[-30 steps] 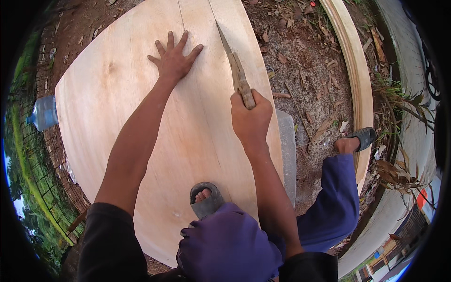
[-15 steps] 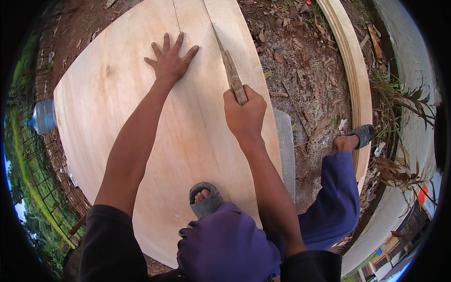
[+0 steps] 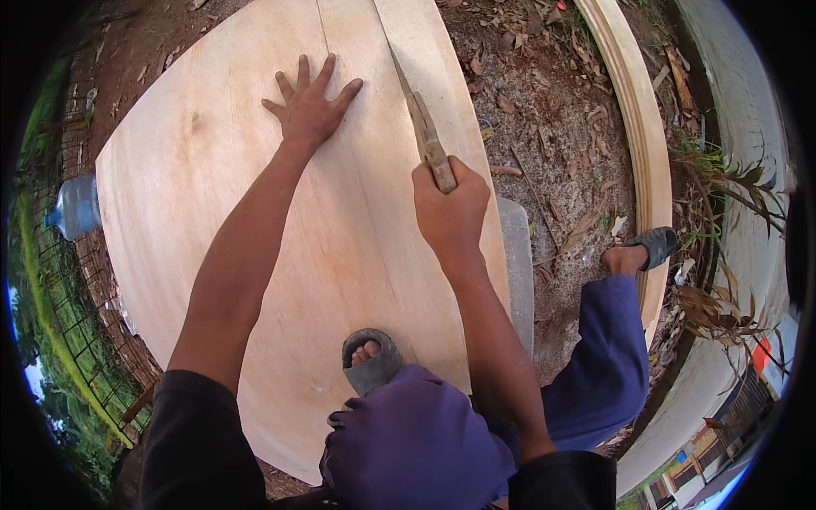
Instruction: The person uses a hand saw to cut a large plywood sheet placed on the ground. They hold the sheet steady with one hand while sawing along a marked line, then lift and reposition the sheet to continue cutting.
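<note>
My left hand (image 3: 309,109) lies flat with fingers spread on a pale plywood sheet (image 3: 229,187). In my right hand (image 3: 452,206) is the worn wooden handle of a handsaw (image 3: 432,146), the fist wrapped around it. Its narrow blade runs away from me along a cut at the sheet's far right part. A thin dark line runs lengthwise on the wood, passing beside my left hand. My sandaled foot (image 3: 371,359) rests on the near part of the sheet.
A pale bin-like block (image 3: 517,272) shows under the sheet's right edge. Further right, my other foot (image 3: 633,253) stands on a long layered board (image 3: 639,127), before a grey wall (image 3: 748,93). A blue plastic bottle (image 3: 76,208) sits at the left, near wire fencing (image 3: 93,340).
My right hand and the saw have moved slightly back toward me and to the right. My left hand stays on the sheet.
</note>
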`<state>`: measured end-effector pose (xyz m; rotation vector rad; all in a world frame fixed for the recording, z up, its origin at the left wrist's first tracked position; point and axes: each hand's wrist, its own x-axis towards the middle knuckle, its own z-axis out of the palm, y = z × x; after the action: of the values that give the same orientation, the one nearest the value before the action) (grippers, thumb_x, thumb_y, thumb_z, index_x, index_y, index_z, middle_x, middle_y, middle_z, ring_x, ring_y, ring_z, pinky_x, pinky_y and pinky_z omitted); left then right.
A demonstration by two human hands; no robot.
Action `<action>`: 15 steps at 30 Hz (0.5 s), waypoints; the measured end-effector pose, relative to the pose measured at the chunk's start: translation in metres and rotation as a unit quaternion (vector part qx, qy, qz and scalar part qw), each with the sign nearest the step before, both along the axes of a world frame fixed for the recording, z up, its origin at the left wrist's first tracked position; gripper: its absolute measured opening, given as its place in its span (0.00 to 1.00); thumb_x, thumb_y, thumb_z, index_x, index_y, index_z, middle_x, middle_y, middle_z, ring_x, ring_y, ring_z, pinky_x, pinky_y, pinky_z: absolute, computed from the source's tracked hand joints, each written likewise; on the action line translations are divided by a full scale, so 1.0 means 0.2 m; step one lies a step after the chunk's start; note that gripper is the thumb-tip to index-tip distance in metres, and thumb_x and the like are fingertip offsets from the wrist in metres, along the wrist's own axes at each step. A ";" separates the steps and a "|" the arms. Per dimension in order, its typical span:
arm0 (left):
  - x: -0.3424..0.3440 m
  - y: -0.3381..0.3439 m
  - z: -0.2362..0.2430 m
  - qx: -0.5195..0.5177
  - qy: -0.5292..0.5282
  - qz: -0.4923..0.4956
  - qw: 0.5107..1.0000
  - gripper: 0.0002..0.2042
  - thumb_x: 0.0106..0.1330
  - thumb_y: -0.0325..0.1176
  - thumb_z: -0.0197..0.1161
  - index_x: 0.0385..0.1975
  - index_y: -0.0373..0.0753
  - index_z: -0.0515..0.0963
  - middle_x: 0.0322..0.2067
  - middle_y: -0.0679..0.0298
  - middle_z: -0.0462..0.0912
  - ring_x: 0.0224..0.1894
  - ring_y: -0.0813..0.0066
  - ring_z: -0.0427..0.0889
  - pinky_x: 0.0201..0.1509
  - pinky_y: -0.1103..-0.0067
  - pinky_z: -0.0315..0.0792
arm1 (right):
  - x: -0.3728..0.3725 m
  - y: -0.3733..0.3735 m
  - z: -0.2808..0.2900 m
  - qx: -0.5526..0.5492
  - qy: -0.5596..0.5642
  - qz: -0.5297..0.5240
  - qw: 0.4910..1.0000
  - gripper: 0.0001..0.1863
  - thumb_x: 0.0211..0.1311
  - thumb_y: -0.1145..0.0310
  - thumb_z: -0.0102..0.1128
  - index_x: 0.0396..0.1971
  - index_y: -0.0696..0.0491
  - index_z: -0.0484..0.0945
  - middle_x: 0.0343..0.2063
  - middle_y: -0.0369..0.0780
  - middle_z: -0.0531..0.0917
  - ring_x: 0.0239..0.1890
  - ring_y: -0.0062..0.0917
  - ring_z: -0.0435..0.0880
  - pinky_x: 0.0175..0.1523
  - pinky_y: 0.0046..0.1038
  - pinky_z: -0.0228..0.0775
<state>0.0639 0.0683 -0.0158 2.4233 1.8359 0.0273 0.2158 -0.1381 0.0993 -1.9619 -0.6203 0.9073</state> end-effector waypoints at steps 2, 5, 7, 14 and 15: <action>-0.03 0.01 0.01 -0.002 0.027 0.014 1.000 0.40 0.66 0.75 0.49 0.76 0.66 0.60 0.80 0.58 0.49 0.80 0.35 0.40 0.71 0.27 0.32 | -0.06 -0.26 0.09 0.015 0.038 -0.016 0.999 0.17 0.64 0.73 0.65 0.18 0.59 0.70 0.10 0.35 0.68 0.16 0.11 0.65 0.21 0.28 0.57; -0.01 0.01 0.00 0.013 0.015 0.008 1.000 0.39 0.67 0.75 0.49 0.76 0.66 0.61 0.80 0.58 0.49 0.80 0.36 0.40 0.72 0.27 0.32 | -0.07 -0.70 0.32 -0.011 0.002 0.011 1.000 0.19 0.63 0.78 0.65 0.16 0.56 0.66 0.11 0.31 0.68 0.19 0.07 0.66 0.20 0.23 0.55; -0.01 0.00 -0.01 0.015 0.012 0.007 1.000 0.39 0.67 0.74 0.49 0.76 0.66 0.61 0.80 0.58 0.49 0.80 0.36 0.40 0.72 0.28 0.32 | -0.06 -0.69 0.34 -0.019 0.009 0.007 1.000 0.19 0.63 0.78 0.64 0.15 0.56 0.66 0.11 0.31 0.67 0.19 0.07 0.66 0.20 0.23 0.54; 0.04 0.00 0.00 -0.007 0.008 0.004 1.000 0.39 0.67 0.74 0.49 0.76 0.65 0.60 0.80 0.58 0.49 0.80 0.36 0.40 0.72 0.28 0.31 | 0.03 0.05 -0.07 0.000 0.014 -0.005 1.000 0.18 0.63 0.71 0.64 0.17 0.59 0.67 0.10 0.34 0.65 0.18 0.13 0.61 0.23 0.31 0.57; 0.02 0.00 -0.01 -0.004 0.004 0.001 1.000 0.40 0.67 0.74 0.50 0.77 0.65 0.60 0.80 0.58 0.49 0.80 0.36 0.40 0.72 0.28 0.31 | 0.00 -0.01 -0.06 0.007 0.007 0.000 1.000 0.19 0.64 0.71 0.64 0.17 0.59 0.67 0.10 0.34 0.65 0.18 0.13 0.61 0.23 0.31 0.56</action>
<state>0.0676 0.0677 -0.0172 2.4194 1.8395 0.0111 0.2162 -0.1405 0.0878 -1.9413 -0.6174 0.9140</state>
